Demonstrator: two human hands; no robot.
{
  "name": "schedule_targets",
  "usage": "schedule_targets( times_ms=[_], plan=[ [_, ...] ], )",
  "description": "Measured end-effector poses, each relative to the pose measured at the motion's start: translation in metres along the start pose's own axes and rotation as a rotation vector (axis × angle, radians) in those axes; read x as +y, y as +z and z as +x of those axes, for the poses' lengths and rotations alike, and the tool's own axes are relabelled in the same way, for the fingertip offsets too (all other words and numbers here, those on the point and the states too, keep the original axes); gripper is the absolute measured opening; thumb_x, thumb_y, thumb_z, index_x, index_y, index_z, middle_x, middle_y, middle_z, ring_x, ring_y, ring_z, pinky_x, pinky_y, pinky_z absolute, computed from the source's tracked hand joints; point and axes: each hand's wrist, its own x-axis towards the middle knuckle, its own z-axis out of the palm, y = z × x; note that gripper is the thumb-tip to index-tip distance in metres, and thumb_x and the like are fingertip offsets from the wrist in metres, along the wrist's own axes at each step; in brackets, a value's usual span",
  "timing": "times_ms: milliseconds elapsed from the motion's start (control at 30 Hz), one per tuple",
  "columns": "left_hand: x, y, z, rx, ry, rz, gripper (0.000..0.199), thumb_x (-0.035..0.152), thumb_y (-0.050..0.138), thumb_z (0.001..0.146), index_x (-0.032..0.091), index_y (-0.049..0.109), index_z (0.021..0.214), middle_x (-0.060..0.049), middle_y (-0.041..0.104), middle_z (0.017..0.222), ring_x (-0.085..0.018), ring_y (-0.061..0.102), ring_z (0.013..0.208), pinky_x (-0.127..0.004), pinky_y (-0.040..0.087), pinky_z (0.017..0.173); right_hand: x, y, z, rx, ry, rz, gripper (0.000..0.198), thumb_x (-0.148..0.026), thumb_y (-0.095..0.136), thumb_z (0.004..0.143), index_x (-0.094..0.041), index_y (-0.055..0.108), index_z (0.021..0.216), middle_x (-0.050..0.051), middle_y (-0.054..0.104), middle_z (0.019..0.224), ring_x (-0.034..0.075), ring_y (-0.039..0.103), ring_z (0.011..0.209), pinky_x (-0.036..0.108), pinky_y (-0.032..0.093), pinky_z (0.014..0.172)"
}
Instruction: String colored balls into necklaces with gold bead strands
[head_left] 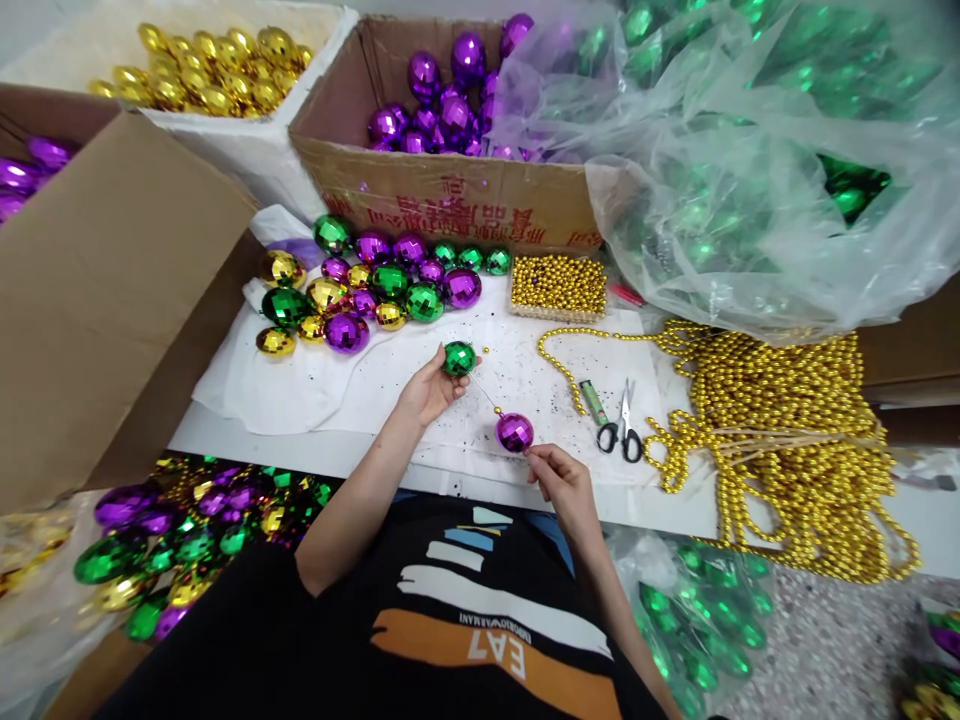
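My left hand (435,390) is closed around a shiny green faceted ball (460,358) over the white cloth. A thin line runs from that ball down to a small gold bead (497,410) and a purple faceted ball (514,432). My right hand (559,475) pinches at the lower right end of the purple ball; whether the fingers grip the ball's tip or the line there is too small to tell. Beyond the left hand lie several green, gold and purple balls (390,281) in rows. One loose gold bead (486,350) rests near the green ball.
A clear box of gold beads (559,284) stands behind. To the right lie scissors (621,430), a green lighter-like tube (593,402) and heaped gold bead strands (795,450). A cardboard box of purple balls (450,190) and a plastic bag of green balls (720,200) border the back.
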Motion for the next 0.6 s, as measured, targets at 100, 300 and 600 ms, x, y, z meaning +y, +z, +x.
schedule_targets(
  times_ms=[100,300,600],
  plan=[
    [-0.003,-0.001,-0.001,-0.045,0.002,0.011,0.031,0.037,0.049,0.097,0.013,0.063,0.108,-0.016,0.071,0.107,-0.010,0.059,0.061,-0.020,0.047,0.049,-0.001,0.002,0.000,0.001,-0.001,0.000,0.030,-0.047,0.068,0.078,-0.019,0.068,0.086,-0.003,0.055,0.056,0.007,0.033,0.042,0.023,0.022,0.041],
    [-0.011,-0.003,-0.007,-0.142,0.040,0.077,0.038,0.031,0.070,0.082,0.016,0.064,0.117,-0.013,0.070,0.107,-0.012,0.062,0.068,-0.021,0.046,0.054,0.004,0.006,0.003,-0.007,-0.014,0.017,0.029,-0.048,0.068,0.079,-0.020,0.066,0.084,-0.003,0.054,0.057,0.007,0.033,0.042,0.023,0.023,0.040],
    [-0.023,-0.002,-0.012,-0.196,0.022,0.111,0.053,0.038,0.078,0.075,0.014,0.062,0.119,-0.012,0.069,0.097,-0.014,0.061,0.067,-0.022,0.044,0.054,0.007,0.011,0.006,0.002,-0.023,0.010,0.031,-0.049,0.068,0.079,-0.019,0.066,0.087,-0.003,0.054,0.058,0.006,0.033,0.042,0.022,0.024,0.039]
  ],
)
